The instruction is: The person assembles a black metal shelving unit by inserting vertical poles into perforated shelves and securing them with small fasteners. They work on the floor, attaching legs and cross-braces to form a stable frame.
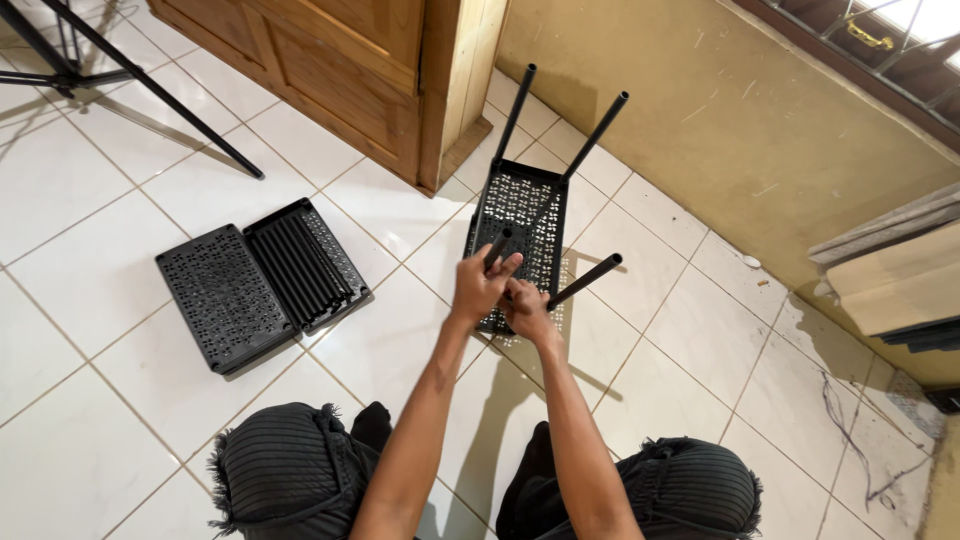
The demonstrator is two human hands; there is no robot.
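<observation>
Black plastic filled the middle of the view as we knelt on the white tiled floor (90, 300) and worked on a perforated shelf panel (520, 225) lying flat before us. Three black tubes stood up from its corners: two at the far end, near the wall, (516, 110) (598, 132) and one at the near right corner (588, 280), leaning to the right. Our left hand (478, 288) was closed around a fourth tube (497, 248) at the near left part of the panel, its grip wrapped about the tube's lower length with the top end poking out above the fingers. Our right hand (526, 310) sat just beside it, touching the left, fingers curled at the panel's near edge; whether that grip held anything we could not tell, since the hand hid what lay beneath it.

To the left, well apart from the panel, two more black panels lay side by side on the tiles, touching: a perforated one (222, 298) nearer us and a ribbed one (306, 262) beyond it. A wooden door (330, 70) stood behind, with a yellowish wall (720, 130) to its right. Black tripod legs (150, 90) crossed the upper left corner. Our knees, in dark ribbed cloth with frayed hems (285, 470), framed the bottom edge.
</observation>
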